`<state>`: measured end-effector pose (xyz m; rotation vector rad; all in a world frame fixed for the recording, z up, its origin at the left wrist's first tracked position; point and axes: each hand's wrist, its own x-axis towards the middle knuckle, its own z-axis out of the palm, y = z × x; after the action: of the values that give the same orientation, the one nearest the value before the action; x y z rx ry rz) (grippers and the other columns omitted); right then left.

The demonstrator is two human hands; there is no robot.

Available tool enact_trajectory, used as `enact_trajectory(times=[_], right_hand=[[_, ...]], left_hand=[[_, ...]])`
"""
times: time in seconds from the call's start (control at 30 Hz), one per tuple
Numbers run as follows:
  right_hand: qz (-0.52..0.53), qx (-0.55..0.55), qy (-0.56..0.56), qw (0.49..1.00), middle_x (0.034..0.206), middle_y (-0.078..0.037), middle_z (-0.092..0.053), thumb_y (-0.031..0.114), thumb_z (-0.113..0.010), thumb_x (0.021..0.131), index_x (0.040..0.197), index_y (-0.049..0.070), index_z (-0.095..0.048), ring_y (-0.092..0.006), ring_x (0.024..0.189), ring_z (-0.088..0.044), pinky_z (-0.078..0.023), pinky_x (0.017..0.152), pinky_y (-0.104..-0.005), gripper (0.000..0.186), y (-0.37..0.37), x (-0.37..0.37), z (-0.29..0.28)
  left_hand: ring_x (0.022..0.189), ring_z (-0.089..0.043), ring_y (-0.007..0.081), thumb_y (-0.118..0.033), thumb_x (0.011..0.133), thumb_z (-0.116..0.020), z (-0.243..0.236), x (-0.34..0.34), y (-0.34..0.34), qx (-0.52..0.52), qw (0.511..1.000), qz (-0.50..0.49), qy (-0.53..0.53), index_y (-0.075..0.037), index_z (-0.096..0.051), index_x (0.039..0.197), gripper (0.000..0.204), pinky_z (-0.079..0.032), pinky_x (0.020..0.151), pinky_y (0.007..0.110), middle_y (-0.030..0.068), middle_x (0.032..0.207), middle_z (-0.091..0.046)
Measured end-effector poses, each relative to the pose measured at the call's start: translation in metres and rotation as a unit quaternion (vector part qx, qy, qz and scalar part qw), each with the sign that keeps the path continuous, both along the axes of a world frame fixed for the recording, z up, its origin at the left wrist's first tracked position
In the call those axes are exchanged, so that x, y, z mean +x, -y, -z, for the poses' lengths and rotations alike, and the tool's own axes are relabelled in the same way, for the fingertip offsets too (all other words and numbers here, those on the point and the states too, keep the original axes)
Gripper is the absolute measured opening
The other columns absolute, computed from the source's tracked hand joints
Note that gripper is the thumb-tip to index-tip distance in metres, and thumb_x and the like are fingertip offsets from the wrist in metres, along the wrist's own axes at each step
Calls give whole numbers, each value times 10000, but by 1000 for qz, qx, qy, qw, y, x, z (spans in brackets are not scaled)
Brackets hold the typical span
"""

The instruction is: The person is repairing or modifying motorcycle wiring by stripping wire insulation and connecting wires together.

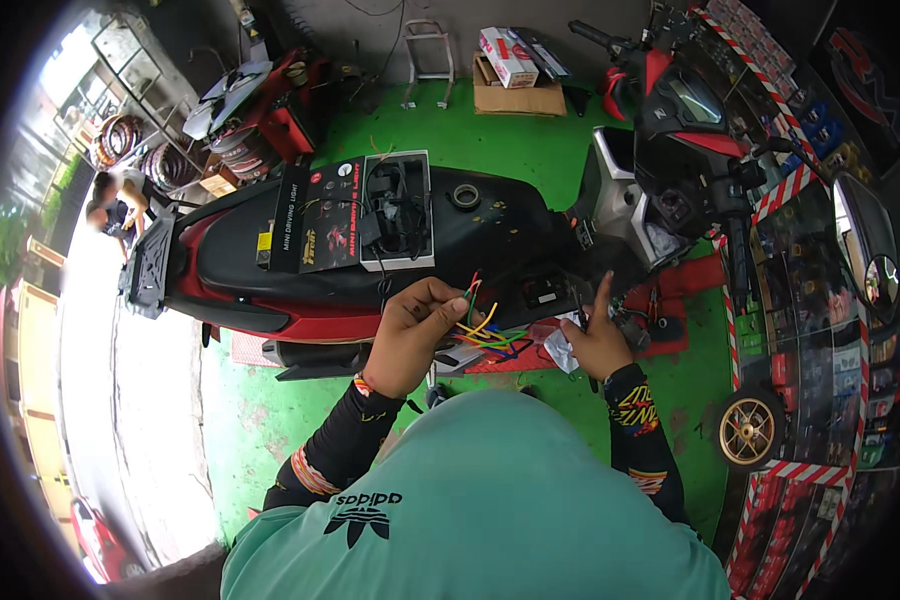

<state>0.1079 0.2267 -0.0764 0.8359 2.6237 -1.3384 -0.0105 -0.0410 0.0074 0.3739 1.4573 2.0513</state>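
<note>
My left hand is closed, with thumb and fingertips pinching a bundle of coloured wires. Red, green, yellow, white and blue strands fan out from it to the right. My right hand has its index finger stretched forward and the other fingers curled round a slim dark object, whose kind I cannot make out. Beside that hand is a crumpled clear plastic bag. Both hands are over the near side of a red and black scooter. An open box with black cables and parts rests on its seat.
A metal ring sits on the seat, right of the box. The scooter's handlebar and mirror rise at the right, before glass shelves of goods. A gold wheel stands at lower right. A cardboard box lies on the green floor behind.
</note>
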Motion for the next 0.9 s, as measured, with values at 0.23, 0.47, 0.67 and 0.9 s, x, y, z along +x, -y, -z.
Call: enact_trajectory(times=[0.23, 0.47, 0.67, 0.9], right_hand=[[-188, 173, -28, 966, 1323, -310, -548, 270, -704, 871, 1603, 96, -23, -500, 1028, -648, -540, 896, -517, 1015, -1, -81, -33], [-192, 74, -212, 955, 1189, -228, -588, 218, -730, 860, 1487, 82, -309, -397, 971, -671, -544, 858, -481, 768, 20, -140, -26], [-343, -286, -292, 846, 1134, -38, -520, 126, -729, 853, 1422, 53, -443, -106, 956, -486, -453, 856, -267, 642, 41, -118, -89], [-376, -340, -205, 837, 916, 14, -448, 154, -707, 891, 911, 55, -495, -105, 794, -413, -375, 716, -259, 235, 42, -100, -90]], left_hand=[[890, -692, 126, -101, 1000, -648, -12, 17, 17, -81, 994, -65, -40, 45, -640, 1016, 147, -550, 801, 260, 103, 946, -735], [893, -703, 145, -88, 984, -664, -7, 36, 23, -53, 980, -189, -44, 42, -648, 1028, 139, -566, 810, 286, 101, 951, -738], [888, -694, 130, -92, 979, -675, -7, 48, 23, -75, 970, -225, -53, 40, -669, 1026, 140, -545, 817, 278, 97, 946, -741], [853, -674, 103, -105, 969, -694, -9, 54, 13, -84, 977, -189, -49, 46, -695, 1026, 162, -531, 785, 254, 81, 929, -741]])
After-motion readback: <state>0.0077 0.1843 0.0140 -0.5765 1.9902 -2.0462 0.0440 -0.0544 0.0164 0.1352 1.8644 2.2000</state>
